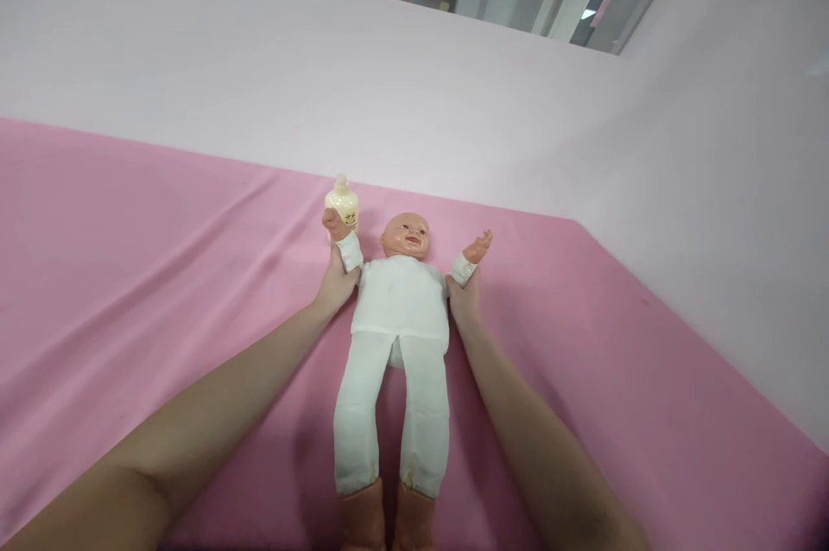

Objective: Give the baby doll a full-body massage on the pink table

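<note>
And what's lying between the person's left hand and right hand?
In the head view, the doll lies between them on its back, the left hand and right hand each holding one of its arms.

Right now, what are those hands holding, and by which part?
A doll, by its white-covered arms: the left hand grips one, the right hand the other.

Both arms are bare as far as they show. The left forearm (pixel 239 387) and the right forearm (pixel 518 400) are smooth in outline, broad at the lower end and tapering evenly to slim wrists. A soft, curved crease marks the left elbow (pixel 152 486). The left hand (pixel 335 285) and right hand (pixel 465 302) are bare too, narrow and rounded, their fingers partly hidden.
</note>
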Tool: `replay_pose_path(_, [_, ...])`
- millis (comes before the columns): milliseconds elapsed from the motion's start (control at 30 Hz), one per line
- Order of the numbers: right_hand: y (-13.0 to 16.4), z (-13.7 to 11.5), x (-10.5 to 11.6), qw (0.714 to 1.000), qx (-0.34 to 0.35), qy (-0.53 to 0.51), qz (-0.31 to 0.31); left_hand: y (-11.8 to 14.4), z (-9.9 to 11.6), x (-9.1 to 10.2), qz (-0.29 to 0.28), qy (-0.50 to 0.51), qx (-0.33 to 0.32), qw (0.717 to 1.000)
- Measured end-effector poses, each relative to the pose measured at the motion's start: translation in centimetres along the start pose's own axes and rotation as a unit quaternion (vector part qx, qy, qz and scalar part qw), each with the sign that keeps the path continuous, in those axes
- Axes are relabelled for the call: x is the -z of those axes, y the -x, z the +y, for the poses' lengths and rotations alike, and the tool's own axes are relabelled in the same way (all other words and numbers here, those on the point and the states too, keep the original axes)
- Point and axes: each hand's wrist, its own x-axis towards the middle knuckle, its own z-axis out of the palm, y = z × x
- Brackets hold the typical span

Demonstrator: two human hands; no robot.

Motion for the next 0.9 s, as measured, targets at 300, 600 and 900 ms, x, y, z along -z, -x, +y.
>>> replay_pose_path(300, [-0.3,0.7,-0.1,0.997,0.046,0.017,-0.055,0.8,2.6,-0.4,-0.065,-0.03,-0.026,0.997])
replay_pose_path(600, [-0.2,0.7,-0.1,0.995,0.071,0.027,-0.064,0.5,1.3,-0.4,-0.102,-0.089,-0.071,0.988])
replay_pose_path(900, [0.1,0.2,-0.3,0.999,0.006,0.008,-0.05,0.6,2.5,-0.6,-0.094,-0.054,-0.066,0.992])
